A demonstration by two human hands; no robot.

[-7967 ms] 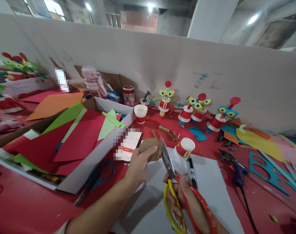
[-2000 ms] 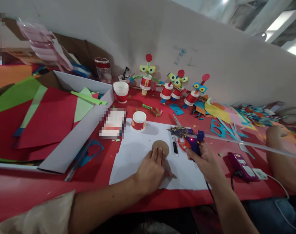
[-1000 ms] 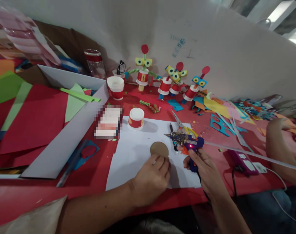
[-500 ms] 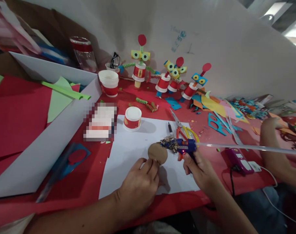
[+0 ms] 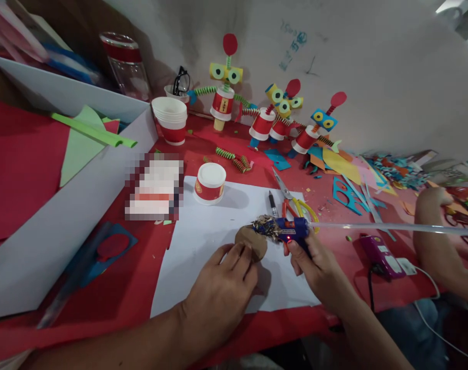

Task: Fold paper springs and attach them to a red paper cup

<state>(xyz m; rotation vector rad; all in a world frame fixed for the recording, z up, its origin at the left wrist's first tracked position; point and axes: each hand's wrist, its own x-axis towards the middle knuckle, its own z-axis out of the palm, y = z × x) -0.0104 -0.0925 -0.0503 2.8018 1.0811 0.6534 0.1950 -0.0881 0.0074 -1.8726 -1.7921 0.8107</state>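
A brown cardboard disc [image 5: 249, 241] lies on a white paper sheet [image 5: 203, 241]. My left hand [image 5: 222, 293] rests flat on the sheet with its fingertips on the disc's near edge, fingers stretched out. My right hand [image 5: 319, 267] grips a blue glue gun [image 5: 286, 230] whose red light glows. Its crusted nozzle hangs over the disc's right side. A long clear glue stick [image 5: 392, 226] juts out of the gun to the right.
A red-banded paper cup [image 5: 210, 183], a black pen [image 5: 273, 203] and yellow-red scissors [image 5: 293, 203] lie by the sheet. Paper-cup robots [image 5: 263, 123] stand at the wall. A box of coloured paper [image 5: 45, 169] sits left. Another person's arm [image 5: 438, 246] rests right.
Eight seconds ago I held the disc and scissors; the scissors now lie on the table. Over the last second the glue gun's nozzle has moved left onto the disc.
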